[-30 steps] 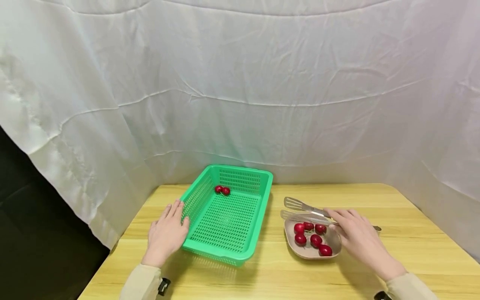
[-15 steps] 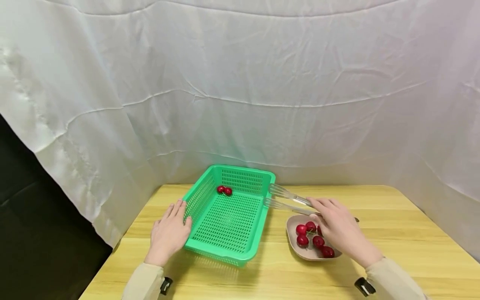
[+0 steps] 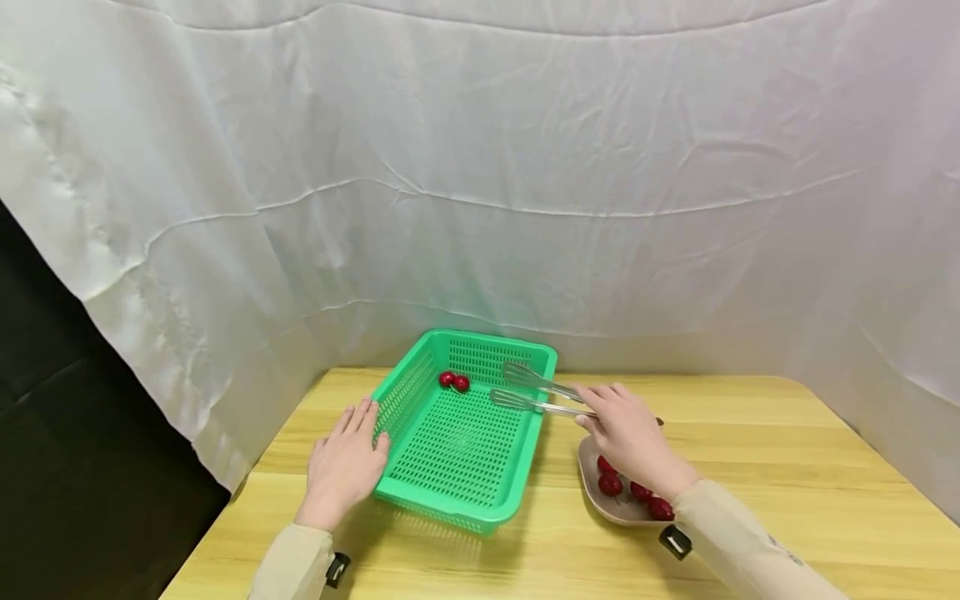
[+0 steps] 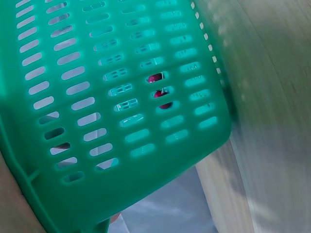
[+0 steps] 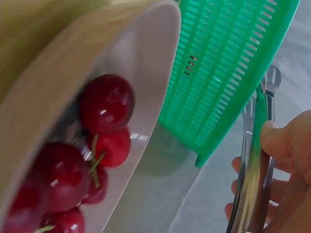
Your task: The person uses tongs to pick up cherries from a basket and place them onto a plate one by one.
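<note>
My right hand (image 3: 626,429) holds metal tongs (image 3: 551,408), whose slotted ends spread apart above the right side of the green basket (image 3: 517,479). Nothing shows between those ends. My left hand (image 3: 347,467) rests on the basket's left rim, fingers fairly straight and thumb over the edge. Two cherries (image 3: 454,382) lie in the far left corner of the basket. Below my right forearm is a pale bowl (image 3: 603,507), partly hidden in the head view. In the right wrist view it holds several dark red cherries (image 5: 107,103), some with green stems.
A light wooden table (image 3: 757,442) carries the basket and bowl. White cloth (image 3: 570,167) hangs behind and along the sides. A dark area (image 3: 90,467) lies past the table's left edge.
My right hand has carried the tongs leftward from above the bowl to over the basket. My left hand stays on the rim, and the cherries in the basket remain in place.
</note>
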A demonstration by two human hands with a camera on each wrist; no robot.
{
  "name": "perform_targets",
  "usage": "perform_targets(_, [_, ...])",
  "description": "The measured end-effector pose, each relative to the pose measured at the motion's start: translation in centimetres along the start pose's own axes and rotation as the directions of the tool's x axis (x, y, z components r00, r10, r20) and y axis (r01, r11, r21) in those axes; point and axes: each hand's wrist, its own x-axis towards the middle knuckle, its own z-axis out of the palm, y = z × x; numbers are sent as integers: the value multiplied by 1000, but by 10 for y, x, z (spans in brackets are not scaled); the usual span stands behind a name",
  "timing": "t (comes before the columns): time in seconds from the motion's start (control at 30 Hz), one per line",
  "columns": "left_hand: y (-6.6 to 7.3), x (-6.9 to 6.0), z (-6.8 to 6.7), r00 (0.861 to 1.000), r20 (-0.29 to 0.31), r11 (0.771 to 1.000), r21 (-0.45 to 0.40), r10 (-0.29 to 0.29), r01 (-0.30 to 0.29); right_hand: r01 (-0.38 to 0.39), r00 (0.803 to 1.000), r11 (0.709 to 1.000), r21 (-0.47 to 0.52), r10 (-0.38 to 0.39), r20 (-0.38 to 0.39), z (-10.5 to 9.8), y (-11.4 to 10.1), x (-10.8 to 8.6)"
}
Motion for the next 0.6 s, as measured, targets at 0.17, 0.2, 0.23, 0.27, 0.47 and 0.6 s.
perform_targets(0.17, [1,-1,-1,1000,-4,1000,-1,0,0,1,1000,1000,-14,-1,24,10,-6,16])
perform_targets(0.2, [1,0,-1,1000,-5,1000,-4,0,0,3,1000,1000,-17,-2,26,11,-7,20])
perform_targets(0.23, [1,0,-1,1000,-7,1000,-6,0,0,4,1000,1000,-23,-4,28,14,-8,24])
perform_targets(0.27, [1,0,-1,1000,-9,1000,-9,0,0,6,999,1000,-27,-5,32,16,-9,27])
perform_targets(0.47, [1,0,0,1000,-11,1000,-11,0,0,-5,997,998,-66,10,82,28,-14,48])
perform_targets(0.6, [1,0,-1,1000,-12,1000,-3,2,-2,-24,993,996,-85,34,114,35,-16,61])
